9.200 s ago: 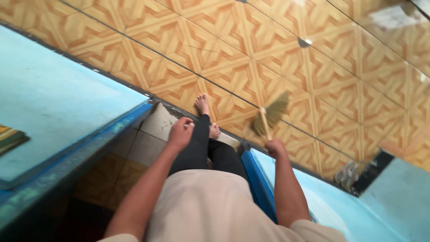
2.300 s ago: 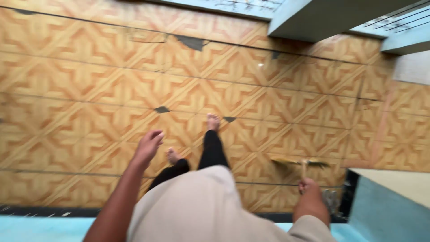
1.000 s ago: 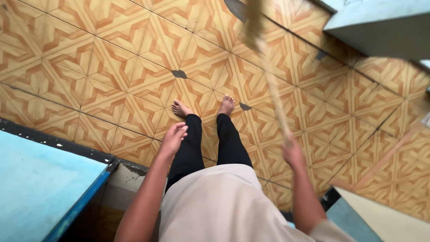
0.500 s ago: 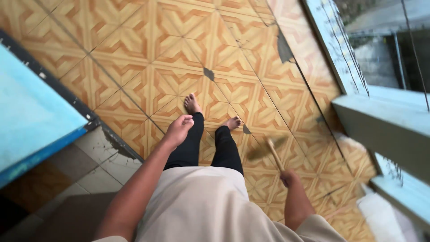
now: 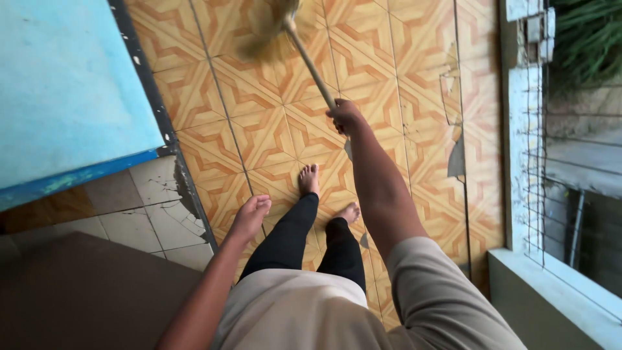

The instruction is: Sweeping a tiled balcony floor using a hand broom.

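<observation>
two hands in view. nearest, your left hand [image 5: 249, 216] hangs loose and empty, fingers half curled, above the patterned tile floor [image 5: 272, 129]. farther out, your right hand [image 5: 345, 116] is closed around a broom handle [image 5: 311, 65]; its blurred bristle head [image 5: 269, 29] sits farthest, beside the blue surface [image 5: 65, 84].

Floor [image 5: 272, 136]: orange/tan geometric-pattern tiles w/ dark grout lines. Two bare feet stand on it near centre, left foot [image 5: 309, 179] a bit farther than right foot [image 5: 348, 212]. Broken tile patch [image 5: 455, 155] at right, grey underneath. Near left: cracked pale tiles [image 5: 152, 214] beside a dark strip.
</observation>
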